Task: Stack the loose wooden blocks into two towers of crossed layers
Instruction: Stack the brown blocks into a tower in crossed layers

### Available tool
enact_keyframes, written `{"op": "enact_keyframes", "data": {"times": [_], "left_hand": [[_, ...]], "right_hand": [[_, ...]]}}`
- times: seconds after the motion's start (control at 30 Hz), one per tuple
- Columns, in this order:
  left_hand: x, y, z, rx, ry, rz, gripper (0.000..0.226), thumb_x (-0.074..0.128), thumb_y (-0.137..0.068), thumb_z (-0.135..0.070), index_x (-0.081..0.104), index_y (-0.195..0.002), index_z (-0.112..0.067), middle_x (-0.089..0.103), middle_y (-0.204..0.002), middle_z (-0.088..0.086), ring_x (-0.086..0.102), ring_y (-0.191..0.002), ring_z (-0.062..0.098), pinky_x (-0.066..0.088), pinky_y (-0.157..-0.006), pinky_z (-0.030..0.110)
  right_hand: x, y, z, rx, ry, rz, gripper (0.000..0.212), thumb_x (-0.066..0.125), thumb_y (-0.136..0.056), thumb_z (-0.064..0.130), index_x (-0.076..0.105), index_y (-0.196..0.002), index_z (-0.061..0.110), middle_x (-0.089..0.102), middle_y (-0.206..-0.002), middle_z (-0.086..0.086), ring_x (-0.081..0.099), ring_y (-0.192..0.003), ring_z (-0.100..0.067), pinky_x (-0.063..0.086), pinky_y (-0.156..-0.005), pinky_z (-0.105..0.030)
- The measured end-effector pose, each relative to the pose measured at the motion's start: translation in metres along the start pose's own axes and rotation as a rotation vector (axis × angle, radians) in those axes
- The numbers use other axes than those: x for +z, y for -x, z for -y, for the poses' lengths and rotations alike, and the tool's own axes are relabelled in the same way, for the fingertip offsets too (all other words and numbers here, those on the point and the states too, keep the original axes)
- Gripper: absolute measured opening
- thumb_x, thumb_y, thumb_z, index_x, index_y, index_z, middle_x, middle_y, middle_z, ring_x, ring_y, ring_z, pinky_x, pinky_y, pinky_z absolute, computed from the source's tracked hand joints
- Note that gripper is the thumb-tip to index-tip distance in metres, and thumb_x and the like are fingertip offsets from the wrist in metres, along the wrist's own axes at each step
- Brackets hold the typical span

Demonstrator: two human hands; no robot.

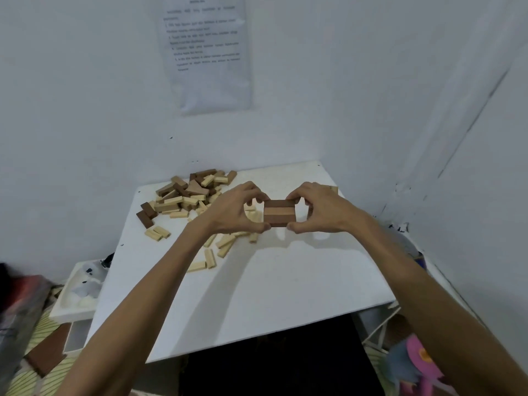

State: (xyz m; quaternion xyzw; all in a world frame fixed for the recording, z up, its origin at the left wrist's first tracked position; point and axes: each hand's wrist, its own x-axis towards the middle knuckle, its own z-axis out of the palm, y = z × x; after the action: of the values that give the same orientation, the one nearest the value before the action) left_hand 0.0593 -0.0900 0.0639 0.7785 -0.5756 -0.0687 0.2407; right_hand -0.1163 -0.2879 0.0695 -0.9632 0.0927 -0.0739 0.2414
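Left hand point(233, 210), right hand point(318, 210) around blocks point(278, 213)

Makeshift corner of a lived-in room, most likely a home.
Two bare white walls point(71, 110) meet at 2 o'clock behind a small white desk point(257, 295), and a printed sheet point(208, 52) hangs on the wall at 12 o'clock. Wooden blocks point(185, 195) lie heaped on the desk at 10 o'clock. On the floor are a striped mat point(20, 378) and a cluttered white tray point(68, 312) at 8 o'clock, with a bright pink thing point(420, 355) at 5 o'clock.
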Motion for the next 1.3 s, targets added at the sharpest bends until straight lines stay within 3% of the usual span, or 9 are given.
{"op": "enact_keyframes", "data": {"times": [0.2,0.43,0.6,0.73,0.83,1.07,1.3], "left_hand": [[-0.002,-0.051,-0.014,0.036,-0.031,0.061,0.067,0.066,-0.062,-0.073,0.062,-0.117,-0.036,0.052,-0.108,-0.02,0.053,-0.096,0.003,0.044,-0.075,0.025],[0.009,-0.098,-0.026,0.055,0.019,0.072,0.071,0.066,-0.059,-0.071,0.064,-0.119,-0.033,0.059,-0.1,-0.019,0.056,-0.089,0.008,0.046,-0.075,0.028],[0.018,-0.116,-0.029,0.071,0.168,0.108,0.057,0.08,-0.065,-0.049,0.064,-0.115,-0.027,0.063,-0.089,-0.014,0.054,-0.079,0.016,0.047,-0.074,0.031],[0.017,-0.128,-0.032,0.098,0.201,0.112,0.048,0.086,-0.073,-0.029,0.064,-0.115,-0.023,0.062,-0.086,-0.008,0.053,-0.077,0.02,0.047,-0.072,0.031],[0.017,-0.135,-0.034,0.102,0.193,0.118,0.049,0.086,-0.074,-0.026,0.063,-0.117,-0.021,0.061,-0.085,-0.01,0.051,-0.074,0.014,0.048,-0.071,0.03],[0.022,-0.143,-0.038,0.106,0.182,0.139,0.051,0.085,-0.075,-0.024,0.062,-0.121,-0.02,0.063,-0.085,-0.011,0.05,-0.069,0.006,0.049,-0.071,0.03],[0.027,-0.154,-0.03,0.101,0.167,0.172,0.052,0.086,-0.074,-0.032,0.065,-0.121,-0.021,0.056,-0.078,-0.01,0.044,-0.064,0.007,0.042,-0.066,0.03]], "right_hand": [[-0.03,-0.007,-0.023,0.058,0.088,-0.013,0.066,0.077,-0.072,0.056,0.059,-0.13,0.03,0.053,-0.121,0.012,0.044,-0.11,-0.006,0.045,-0.095,-0.032],[-0.05,-0.007,-0.048,0.136,0.031,-0.058,0.062,0.081,-0.076,0.042,0.06,-0.131,0.024,0.059,-0.108,0.01,0.051,-0.1,-0.01,0.045,-0.086,-0.028],[-0.054,-0.005,-0.059,0.163,-0.038,-0.089,0.053,0.08,-0.075,0.036,0.061,-0.124,0.025,0.058,-0.1,0.016,0.051,-0.091,0.003,0.041,-0.075,-0.016],[-0.06,-0.005,-0.062,0.165,-0.035,-0.118,0.054,0.076,-0.072,0.041,0.061,-0.123,0.027,0.056,-0.097,0.017,0.05,-0.093,0.002,0.043,-0.078,-0.022],[-0.065,-0.004,-0.064,0.15,-0.022,-0.112,0.061,0.068,-0.067,0.053,0.061,-0.122,0.028,0.055,-0.095,0.016,0.049,-0.094,0.0,0.041,-0.078,-0.022],[-0.068,0.001,-0.071,0.142,-0.008,-0.14,0.05,0.077,-0.077,0.036,0.061,-0.123,0.026,0.056,-0.097,0.012,0.05,-0.095,-0.008,0.041,-0.08,-0.023],[-0.064,-0.008,-0.082,0.19,0.007,-0.066,0.047,0.077,-0.077,0.041,0.06,-0.119,0.029,0.057,-0.097,0.016,0.05,-0.093,-0.003,0.045,-0.08,-0.028]]}}
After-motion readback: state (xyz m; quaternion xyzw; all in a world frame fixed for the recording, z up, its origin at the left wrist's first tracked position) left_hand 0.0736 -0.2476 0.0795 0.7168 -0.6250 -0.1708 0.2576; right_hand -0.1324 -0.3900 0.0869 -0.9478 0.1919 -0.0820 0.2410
